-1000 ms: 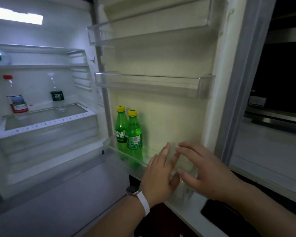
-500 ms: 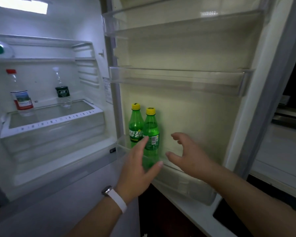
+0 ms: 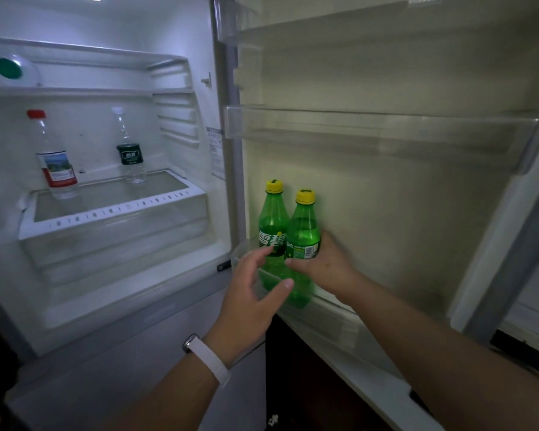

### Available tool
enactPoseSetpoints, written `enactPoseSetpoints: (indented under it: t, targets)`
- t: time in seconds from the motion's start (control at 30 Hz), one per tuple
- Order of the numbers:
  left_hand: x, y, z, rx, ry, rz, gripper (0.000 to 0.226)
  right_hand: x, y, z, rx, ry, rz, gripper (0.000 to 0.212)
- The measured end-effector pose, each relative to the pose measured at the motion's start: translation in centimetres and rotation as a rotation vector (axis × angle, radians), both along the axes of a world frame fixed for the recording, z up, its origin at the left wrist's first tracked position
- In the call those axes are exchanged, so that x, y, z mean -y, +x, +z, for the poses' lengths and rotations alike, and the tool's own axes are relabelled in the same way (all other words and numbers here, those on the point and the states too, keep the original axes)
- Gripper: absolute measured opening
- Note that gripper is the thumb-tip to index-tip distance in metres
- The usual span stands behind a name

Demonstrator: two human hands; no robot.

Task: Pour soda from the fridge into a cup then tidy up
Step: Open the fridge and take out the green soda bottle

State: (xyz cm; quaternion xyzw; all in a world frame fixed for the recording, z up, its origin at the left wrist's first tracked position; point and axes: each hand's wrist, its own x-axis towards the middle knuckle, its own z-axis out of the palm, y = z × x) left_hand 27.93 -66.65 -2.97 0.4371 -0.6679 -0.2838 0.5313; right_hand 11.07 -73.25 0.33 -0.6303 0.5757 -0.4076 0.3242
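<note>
Two green soda bottles with yellow caps stand side by side in the lowest door rack point(image 3: 330, 309) of the open fridge. My right hand point(image 3: 327, 265) wraps around the lower body of the right soda bottle point(image 3: 304, 231), thumb across its label. The left soda bottle point(image 3: 273, 225) stands untouched just beside it. My left hand point(image 3: 252, 293), with a white wristband, hovers open in front of the rack, fingers spread near the left bottle's base. No cup is in view.
Inside the fridge, a red-capped water bottle point(image 3: 55, 157) and a dark-labelled clear bottle point(image 3: 129, 150) stand on a glass shelf point(image 3: 112, 209). Two clear door racks point(image 3: 380, 135) hang above the sodas. A dark countertop edge shows at the far right.
Both hands moved up and left from the rack's right end to the bottles. My right hand closed around the right soda bottle; the view moved closer to the door.
</note>
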Motion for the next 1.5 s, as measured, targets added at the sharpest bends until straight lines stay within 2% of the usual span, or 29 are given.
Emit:
enactPoseSetpoints:
  t: [0.27, 0.47, 0.73, 1.0, 1.2, 1.37, 1.5]
  targets:
    - [0.2, 0.0, -0.6, 0.037, 0.051, -0.019, 0.066, -0.1, -0.2, -0.6, 0.031, -0.029, -0.009, 0.069]
    - [-0.2, -0.8, -0.1, 0.036, 0.039, -0.034, 0.066, -2.2, -1.4, 0.4, 0.017, -0.122, -0.025, 0.054]
    - [-1.9, -2.0, 1.5, -0.016, 0.031, -0.019, 0.056, -6.5, -3.9, 4.2, 0.003, -0.259, 0.047, 0.053]
    - [-4.7, -4.6, 3.1, 0.014, -0.009, -0.027, 0.06, -11.9, -7.3, 7.6, 0.028, -0.346, 0.072, 0.054]
    - [-7.8, -7.8, 3.9, 0.008, -0.02, -0.09, 0.05, -15.8, -10.3, 8.0, 0.007, -0.28, 0.108, 0.054]
    - [-9.6, -10.7, 3.3, 0.032, 0.031, -0.194, 0.066, -18.7, -12.7, 6.4, 0.014, -0.224, 0.033, 0.057]
    - [-11.6, -13.5, 3.1, 0.128, 0.023, -0.272, 0.071, -20.6, -14.0, 5.6, 0.079, -0.212, 0.005, 0.052]
